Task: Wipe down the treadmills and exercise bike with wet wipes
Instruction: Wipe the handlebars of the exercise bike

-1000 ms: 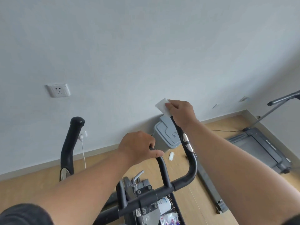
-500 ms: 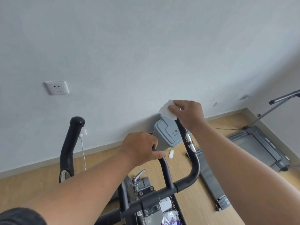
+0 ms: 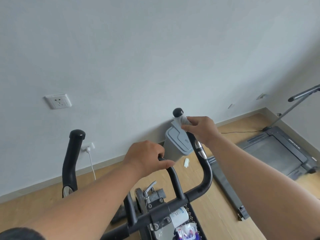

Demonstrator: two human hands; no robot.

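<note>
The exercise bike's black handlebar (image 3: pixel 205 177) fills the lower middle of the head view. My right hand (image 3: pixel 201 129) wraps a white wet wipe (image 3: pixel 181 120) around the right handle, just below its black end cap (image 3: pixel 177 112). My left hand (image 3: pixel 147 158) grips the inner loop of the handlebar. The left handle (image 3: pixel 71 158) stands free at the left. A wet wipe pack (image 3: pixel 186 231) and a white bottle (image 3: pixel 179 218) lie in the bike's tray at the bottom. A treadmill (image 3: pixel 277 151) lies on the floor at the right.
A grey lidded bin (image 3: pixel 176 144) stands against the wall behind the handlebar, with a scrap of white paper (image 3: pixel 186 162) on the wooden floor beside it. A wall socket (image 3: pixel 58 101) and a plugged white cable (image 3: pixel 91 160) are at the left. A grey rail (image 3: pixel 225 186) lies on the floor.
My right hand slid the wipe down the right handle, so the black end cap now shows above it. My left hand kept its grip on the inner bar.
</note>
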